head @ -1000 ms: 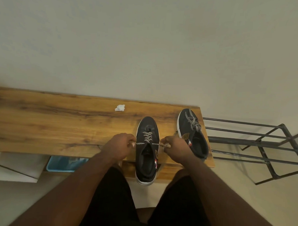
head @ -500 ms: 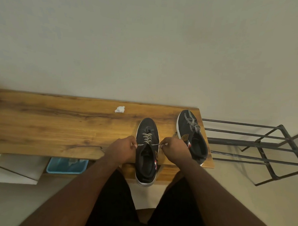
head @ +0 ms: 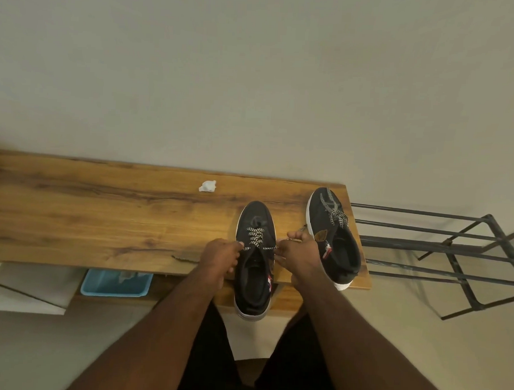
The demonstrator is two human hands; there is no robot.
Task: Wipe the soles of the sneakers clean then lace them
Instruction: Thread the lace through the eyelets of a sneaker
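Hands and, each pinching one end of the speckled lace taut across the near sneaker on the surface, had shifted slightly inward since earlier frames, indicating lacing underway.

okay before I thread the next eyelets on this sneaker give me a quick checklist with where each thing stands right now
1. Left hand grips its lace end: ok.
2. Right hand grips the other lace end: ok.
3. Lace crossed evenly over the lower eyelets: ok.
4. Near sneaker steady on the table: not ok, its heel overhangs the front edge.
5. Second sneaker laced: cannot tell, its lace looks loose.
6. Soles wiped: cannot tell, they face down; a crumpled tissue lies on the table.
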